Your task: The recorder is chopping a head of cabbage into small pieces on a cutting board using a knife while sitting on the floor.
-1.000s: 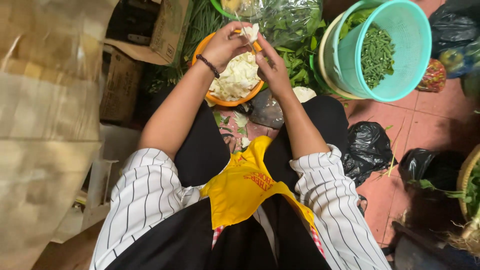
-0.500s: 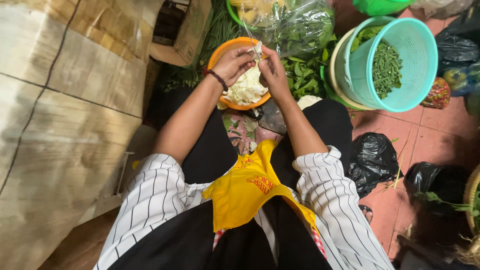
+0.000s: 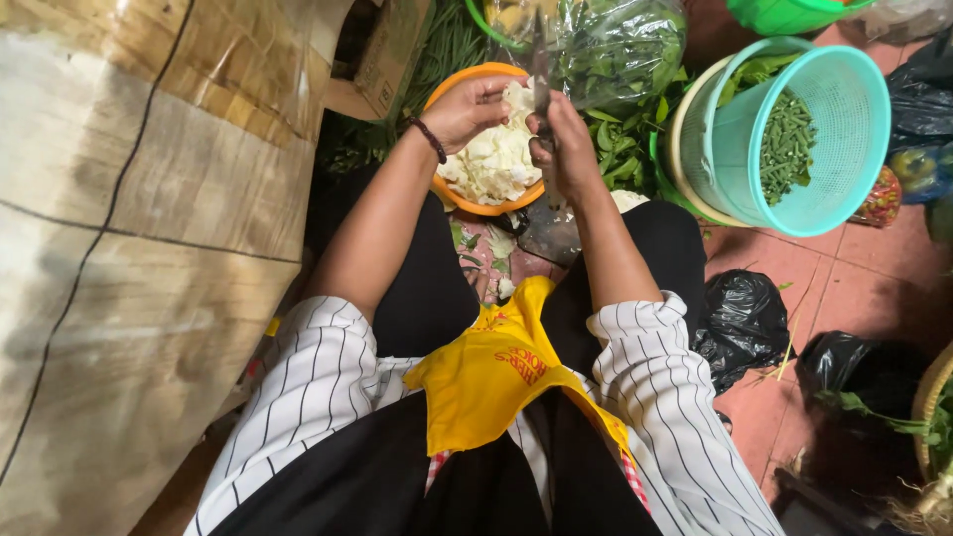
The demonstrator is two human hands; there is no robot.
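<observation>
Well under way: orange bowl [image 3: 452,194] beneath hands heaped with cut white vegetable pieces [image 3: 491,164], left hand [image 3: 465,109] closed on another white chunk [image 3: 516,96], right hand [image 3: 564,144] gripping upright knife [image 3: 541,60]; unclear how much left uncut.

A brown cardboard box [image 3: 392,50] stands at top left, beside a clear plastic bag of greens [image 3: 620,45].

A pale, cream-white cauliflower piece [image 3: 514,99] is pinched at its top edge, just above an orange bowl [image 3: 476,203]. The bowl is round, sits on the floor, and is heaped with more white cauliflower pieces [image 3: 491,164]. A knife [image 3: 541,65] stands upright, blade up, touching the held piece.
</observation>
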